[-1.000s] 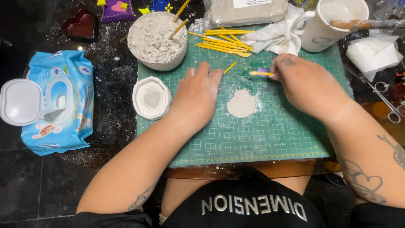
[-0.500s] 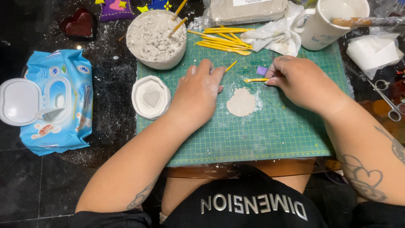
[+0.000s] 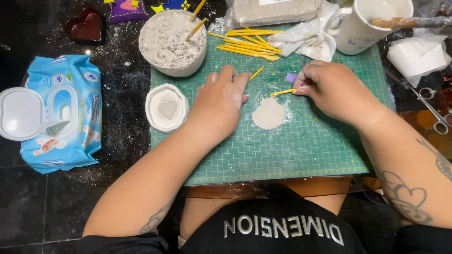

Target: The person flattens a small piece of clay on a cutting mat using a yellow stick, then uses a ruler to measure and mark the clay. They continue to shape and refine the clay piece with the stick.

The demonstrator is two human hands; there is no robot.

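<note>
One yellow tool (image 3: 282, 92) is pinched by the right hand (image 3: 336, 91), its handle hidden; the left hand (image 3: 219, 106) is laid flat, fingers apart, beside the clay disc (image 3: 268, 113).

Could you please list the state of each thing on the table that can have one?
Wet-wipe pack: lid flipped open, a wipe sticking up.
Clay disc: pressed flat on the green cutting mat.
Bowl: full of grey clay, two sticks standing in it.
White heart mould: empty.
Left hand: flat on the mat, empty.
Right hand: pinching a yellow modelling tool.
Scissors: closed.
</note>
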